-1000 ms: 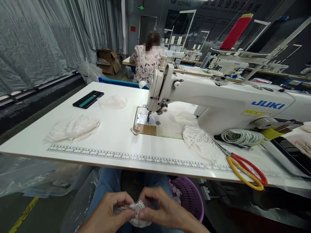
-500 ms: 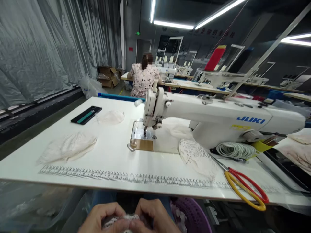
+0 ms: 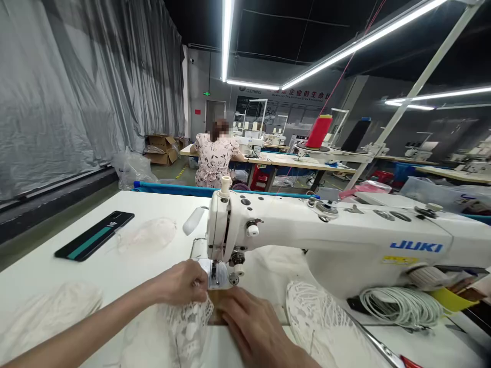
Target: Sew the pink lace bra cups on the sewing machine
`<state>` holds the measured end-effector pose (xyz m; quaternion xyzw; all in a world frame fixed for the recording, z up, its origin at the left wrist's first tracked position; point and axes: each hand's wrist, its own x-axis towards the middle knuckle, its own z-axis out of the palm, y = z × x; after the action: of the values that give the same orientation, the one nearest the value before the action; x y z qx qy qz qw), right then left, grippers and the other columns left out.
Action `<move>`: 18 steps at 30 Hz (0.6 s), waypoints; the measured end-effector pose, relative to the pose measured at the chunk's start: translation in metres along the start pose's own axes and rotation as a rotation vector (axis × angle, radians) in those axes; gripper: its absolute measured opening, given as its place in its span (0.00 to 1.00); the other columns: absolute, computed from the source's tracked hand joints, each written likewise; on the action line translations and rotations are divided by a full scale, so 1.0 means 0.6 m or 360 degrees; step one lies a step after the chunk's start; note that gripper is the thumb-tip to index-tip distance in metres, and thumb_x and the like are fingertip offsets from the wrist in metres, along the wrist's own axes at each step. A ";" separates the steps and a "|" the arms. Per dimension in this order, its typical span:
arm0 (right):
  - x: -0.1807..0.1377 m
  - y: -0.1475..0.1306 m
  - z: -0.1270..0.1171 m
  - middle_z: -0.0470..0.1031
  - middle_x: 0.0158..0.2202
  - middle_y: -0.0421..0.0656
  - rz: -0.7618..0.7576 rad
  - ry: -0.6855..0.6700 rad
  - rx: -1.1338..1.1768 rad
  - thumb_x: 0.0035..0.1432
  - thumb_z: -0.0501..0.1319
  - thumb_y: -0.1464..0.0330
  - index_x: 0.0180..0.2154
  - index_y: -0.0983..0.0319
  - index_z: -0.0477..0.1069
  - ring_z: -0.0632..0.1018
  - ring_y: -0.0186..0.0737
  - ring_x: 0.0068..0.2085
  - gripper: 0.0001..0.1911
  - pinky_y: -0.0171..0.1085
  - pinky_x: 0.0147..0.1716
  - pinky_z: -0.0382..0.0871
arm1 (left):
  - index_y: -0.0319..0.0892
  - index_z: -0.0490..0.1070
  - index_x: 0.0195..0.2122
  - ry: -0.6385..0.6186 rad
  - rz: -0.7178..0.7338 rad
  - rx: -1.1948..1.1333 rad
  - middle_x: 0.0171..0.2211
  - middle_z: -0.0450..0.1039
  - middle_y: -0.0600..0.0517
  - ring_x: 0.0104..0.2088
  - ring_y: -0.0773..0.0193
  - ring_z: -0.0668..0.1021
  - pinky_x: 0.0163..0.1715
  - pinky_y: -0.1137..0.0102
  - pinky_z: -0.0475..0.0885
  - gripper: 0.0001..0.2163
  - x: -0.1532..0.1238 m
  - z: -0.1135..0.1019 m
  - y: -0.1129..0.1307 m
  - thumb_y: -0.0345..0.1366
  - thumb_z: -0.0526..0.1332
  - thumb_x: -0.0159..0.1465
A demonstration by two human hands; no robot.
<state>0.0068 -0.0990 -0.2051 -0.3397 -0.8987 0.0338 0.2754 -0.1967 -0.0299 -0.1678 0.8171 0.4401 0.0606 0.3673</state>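
A white JUKI sewing machine (image 3: 337, 240) stands on the white table (image 3: 46, 260). A piece of white lace fabric (image 3: 180, 327) lies in front of its needle and presser foot (image 3: 214, 268). My left hand (image 3: 184, 281) is closed on the lace's far edge, right beside the presser foot. My right hand (image 3: 249, 322) lies flat, fingers stretched out, pressing the lace against the machine bed just in front of the needle plate.
A black phone (image 3: 94, 241) and a thin lace piece (image 3: 148, 236) lie at the left. More lace sits at the near left (image 3: 46, 317) and under the machine arm (image 3: 322, 322). A coil of white cord (image 3: 402, 306) is on the right. A person in a floral top (image 3: 213, 158) works behind.
Both hands rose from my lap, where they were fingering the lace, up onto the table to the needle. The camera tilted upward and moved closer to the machine.
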 end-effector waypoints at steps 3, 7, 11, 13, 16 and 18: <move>0.003 0.010 0.011 0.75 0.43 0.44 -0.0343 0.0118 -0.0136 0.66 0.46 0.71 0.44 0.62 0.66 0.74 0.39 0.41 0.12 0.33 0.28 0.62 | 0.41 0.72 0.22 -0.0038 0.0000 0.0010 0.18 0.65 0.57 0.19 0.69 0.65 0.16 0.76 0.52 0.06 0.001 0.005 0.001 0.34 0.58 0.52; 0.009 0.016 0.037 0.76 0.37 0.41 -0.0383 0.0213 -0.0320 0.65 0.49 0.71 0.41 0.63 0.68 0.73 0.39 0.37 0.09 0.36 0.24 0.58 | 0.43 0.73 0.24 -0.0019 0.0035 0.0066 0.18 0.66 0.57 0.19 0.69 0.66 0.16 0.77 0.53 0.06 0.007 -0.002 0.001 0.36 0.59 0.54; 0.006 0.016 0.043 0.75 0.39 0.41 -0.0397 0.0252 -0.0360 0.66 0.49 0.72 0.42 0.63 0.68 0.73 0.37 0.35 0.10 0.37 0.26 0.58 | 0.43 0.69 0.17 0.0218 0.0028 0.0238 0.15 0.64 0.58 0.19 0.68 0.67 0.17 0.76 0.55 0.07 0.024 -0.011 -0.011 0.32 0.61 0.51; 0.006 0.014 0.042 0.75 0.39 0.42 -0.0396 0.0282 -0.0377 0.66 0.48 0.72 0.41 0.63 0.68 0.72 0.36 0.35 0.11 0.37 0.27 0.57 | 0.42 0.65 0.16 0.0481 0.0019 0.0371 0.15 0.62 0.57 0.19 0.67 0.67 0.19 0.74 0.56 0.11 0.026 -0.010 -0.019 0.31 0.59 0.55; 0.008 0.009 0.043 0.76 0.38 0.41 -0.0340 0.0333 -0.0353 0.67 0.48 0.72 0.39 0.63 0.69 0.72 0.36 0.34 0.12 0.36 0.26 0.56 | 0.39 0.68 0.26 0.0763 0.0085 0.0534 0.25 0.69 0.54 0.27 0.65 0.72 0.26 0.71 0.66 0.09 0.009 0.007 -0.028 0.33 0.56 0.64; 0.008 0.006 0.045 0.76 0.38 0.40 -0.0310 0.0358 -0.0333 0.67 0.48 0.71 0.39 0.63 0.69 0.72 0.36 0.33 0.11 0.37 0.26 0.56 | 0.38 0.69 0.37 0.0798 0.0192 0.0638 0.36 0.71 0.51 0.34 0.64 0.74 0.33 0.67 0.71 0.08 -0.010 0.030 -0.031 0.37 0.56 0.66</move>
<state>-0.0081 -0.0894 -0.2267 -0.2796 -0.8895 -0.1249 0.3391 -0.2051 -0.0382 -0.1916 0.8574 0.4709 0.1938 0.0751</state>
